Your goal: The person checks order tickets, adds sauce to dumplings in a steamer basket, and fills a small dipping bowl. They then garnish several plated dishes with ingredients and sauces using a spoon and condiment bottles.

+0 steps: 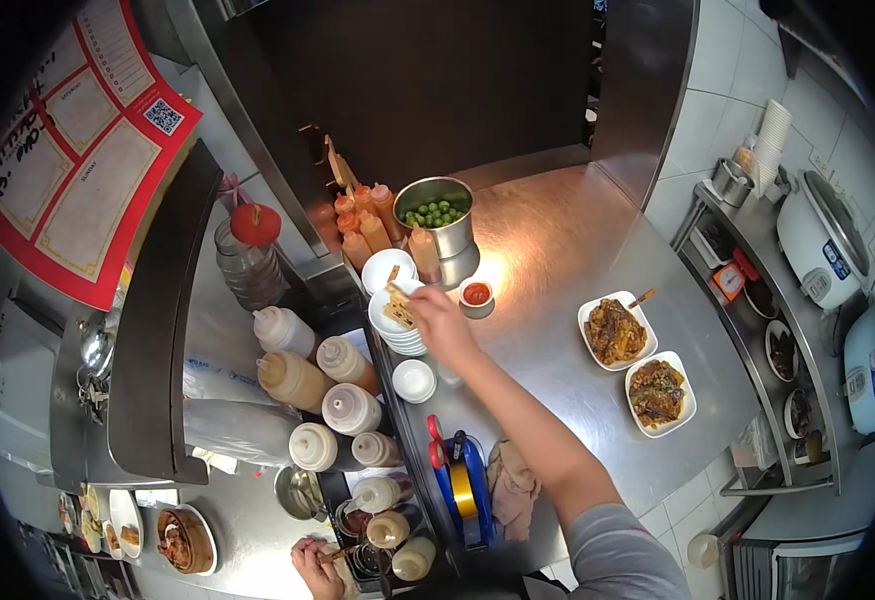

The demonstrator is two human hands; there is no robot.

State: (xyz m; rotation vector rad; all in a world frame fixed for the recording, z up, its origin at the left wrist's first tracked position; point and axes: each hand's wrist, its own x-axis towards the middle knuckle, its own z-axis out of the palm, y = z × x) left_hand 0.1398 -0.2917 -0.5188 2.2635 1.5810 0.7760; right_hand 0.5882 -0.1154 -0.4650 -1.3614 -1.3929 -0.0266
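My right hand [439, 322] reaches over a stack of white dishes [404, 340], its fingers closed on a small light-brown piece [398, 308] that I cannot make out clearly. Just right of it stands a small cup of red sauce [476, 293]. My left hand [315, 566] is low in the view beside sauce containers, fingers bent around or against a thin brown item whose nature is unclear. Squeeze bottles [351, 409] stand between the two hands. At the right of the steel counter [547, 270] are two square white bowls of brown food [617, 331], [660, 394].
A metal pot of green limes [435, 214] and orange sauce bottles [370, 232] stand at the back. A tape dispenser [462, 490] and cloth [513, 490] lie near the front edge. Shelves with rice cookers [823, 240] are at right; a bamboo steamer [185, 540] is lower left.
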